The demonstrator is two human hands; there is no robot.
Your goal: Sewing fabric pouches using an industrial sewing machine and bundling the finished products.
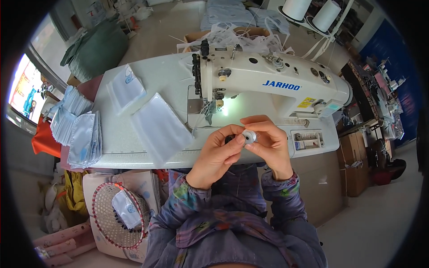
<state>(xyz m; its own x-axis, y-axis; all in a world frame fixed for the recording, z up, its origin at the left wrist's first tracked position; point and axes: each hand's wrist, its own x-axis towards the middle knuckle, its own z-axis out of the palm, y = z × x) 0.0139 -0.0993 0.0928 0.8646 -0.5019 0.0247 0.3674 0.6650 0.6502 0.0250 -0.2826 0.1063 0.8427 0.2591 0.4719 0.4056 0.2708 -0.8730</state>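
Just in front of the sewing machine's table edge, my two hands meet over a small round silver bobbin (249, 136), which has a hole in its middle. My right hand (273, 142) pinches it between thumb and fingers. My left hand (213, 154) is closed, its thumb tip against the bobbin's near side. A small dark thing (229, 139) shows between the left fingers; its kind is mostly hidden. Behind the hands stands a white sewing machine (263, 80), its lamp lit by the needle. Strands of thread hang near the presser foot (208, 117).
Pale fabric pieces (161, 127) lie left on the table (120, 149), with tied stacks (85, 138) at its end. A lattice basket (94, 214) sits below left. At the table's right is a small parts tray (308, 139); thread cones (326, 15) stand behind.
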